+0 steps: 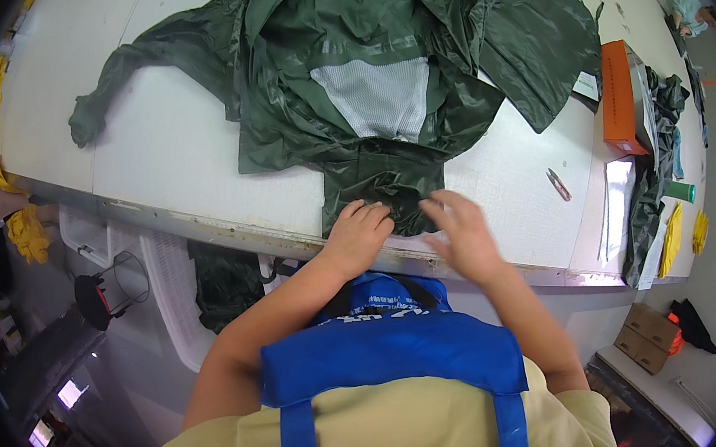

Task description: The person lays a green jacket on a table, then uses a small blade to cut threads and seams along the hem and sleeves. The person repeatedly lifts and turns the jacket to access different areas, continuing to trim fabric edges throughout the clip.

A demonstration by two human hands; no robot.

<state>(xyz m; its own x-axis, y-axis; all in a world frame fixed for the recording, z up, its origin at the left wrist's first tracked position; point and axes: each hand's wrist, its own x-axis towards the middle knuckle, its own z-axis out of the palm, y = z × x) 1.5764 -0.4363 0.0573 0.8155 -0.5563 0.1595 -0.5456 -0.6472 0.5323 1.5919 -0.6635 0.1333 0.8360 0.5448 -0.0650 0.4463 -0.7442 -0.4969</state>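
Left hand (357,234) presses flat, fingers together, on the green raincoat (377,73) at the white table (176,155) edge; right hand (462,232) hovers open, blurred. Smoothing looks underway; folding likely needs both hands gripping.

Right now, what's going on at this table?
A person stands at a white work table with a dark green raincoat-like garment spread across it, white mesh lining showing in the middle. The left hand presses down on the garment's near edge at the table rim. The right hand is open, fingers spread and blurred, just beside that edge; whether it touches is unclear. Small snips and an orange box lie to the right, untouched.
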